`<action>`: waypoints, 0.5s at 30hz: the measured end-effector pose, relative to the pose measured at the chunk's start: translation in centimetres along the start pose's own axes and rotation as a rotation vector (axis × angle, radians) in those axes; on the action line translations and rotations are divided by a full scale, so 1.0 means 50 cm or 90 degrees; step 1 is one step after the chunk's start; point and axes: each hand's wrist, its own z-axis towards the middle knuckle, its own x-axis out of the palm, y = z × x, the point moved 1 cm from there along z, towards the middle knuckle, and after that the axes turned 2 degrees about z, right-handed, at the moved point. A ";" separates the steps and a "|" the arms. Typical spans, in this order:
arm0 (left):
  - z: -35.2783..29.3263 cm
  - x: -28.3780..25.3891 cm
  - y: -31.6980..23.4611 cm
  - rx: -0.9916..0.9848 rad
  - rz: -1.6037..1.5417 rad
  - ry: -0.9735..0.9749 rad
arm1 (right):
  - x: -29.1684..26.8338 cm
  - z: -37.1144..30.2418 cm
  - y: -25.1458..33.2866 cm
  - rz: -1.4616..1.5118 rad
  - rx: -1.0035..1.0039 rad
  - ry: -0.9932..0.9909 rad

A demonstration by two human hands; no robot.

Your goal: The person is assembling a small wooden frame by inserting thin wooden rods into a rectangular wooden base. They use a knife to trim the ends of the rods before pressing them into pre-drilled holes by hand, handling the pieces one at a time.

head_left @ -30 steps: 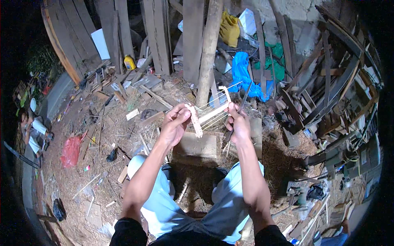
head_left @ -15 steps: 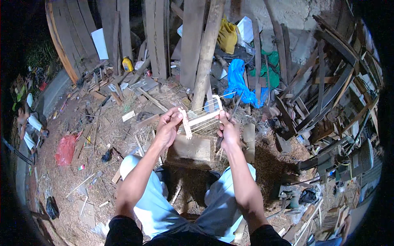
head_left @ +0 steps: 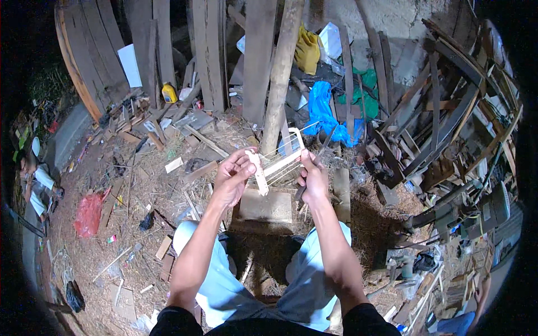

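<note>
A small pale wooden frame point(head_left: 279, 165) is held up in front of me, with thin sticks running between its two end pieces. My left hand point(head_left: 234, 178) is closed round its left end piece, thumb on the near side. At the right end piece my right hand point(head_left: 315, 178) grips the frame. A dark, knife-like tool point(head_left: 300, 194) is also in the right hand; its handle end sticks out below the fingers and a narrow dark part shows above. Beneath the frame, a wooden block point(head_left: 265, 208) lies on the ground between my knees.
A wooden post point(head_left: 280, 73) and tall planks point(head_left: 207, 56) stand ahead. Blue plastic point(head_left: 322, 106) lies beyond my right hand. Piled timber point(head_left: 437, 123) fills the right side. A red plastic bag point(head_left: 89, 215) is on the left, near a seated person point(head_left: 39, 185). Wood scraps litter the ground.
The frame's left end piece has tilted, its lower end shifting right and down. My left hand has turned and moved slightly right; the right hand keeps its grip. The view has shifted a little.
</note>
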 end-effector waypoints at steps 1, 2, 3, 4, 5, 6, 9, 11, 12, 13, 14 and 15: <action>-0.001 -0.002 -0.001 0.002 0.000 0.003 | -0.001 0.001 -0.003 0.001 0.001 0.002; -0.002 -0.003 -0.001 0.003 -0.001 0.005 | -0.002 0.003 -0.005 0.002 0.002 0.005; -0.003 -0.002 -0.001 0.000 -0.005 -0.001 | -0.003 0.004 -0.006 -0.002 -0.011 0.006; -0.004 0.002 -0.002 -0.004 -0.008 -0.007 | -0.005 0.005 -0.006 -0.006 -0.022 0.008; -0.006 0.002 -0.001 -0.008 -0.010 -0.014 | -0.007 0.006 -0.006 -0.010 -0.034 0.009; -0.007 -0.001 0.004 -0.002 -0.008 -0.004 | -0.009 0.007 -0.007 -0.013 -0.030 0.008; -0.009 -0.007 0.006 0.008 0.016 0.032 | -0.011 0.007 -0.006 -0.011 -0.024 0.018; -0.008 -0.008 -0.002 0.004 0.043 0.065 | -0.014 0.009 0.002 -0.005 -0.030 0.039; -0.003 -0.015 -0.014 -0.012 0.103 0.105 | -0.017 0.010 0.013 -0.049 -0.046 0.042; 0.003 -0.026 -0.030 -0.028 0.164 0.142 | -0.022 0.011 0.028 -0.095 -0.061 0.047; 0.008 -0.032 -0.040 -0.043 0.224 0.178 | -0.026 0.013 0.040 -0.140 -0.076 0.052; 0.013 -0.037 -0.039 -0.037 0.278 0.122 | -0.036 0.023 0.037 -0.227 -0.152 0.070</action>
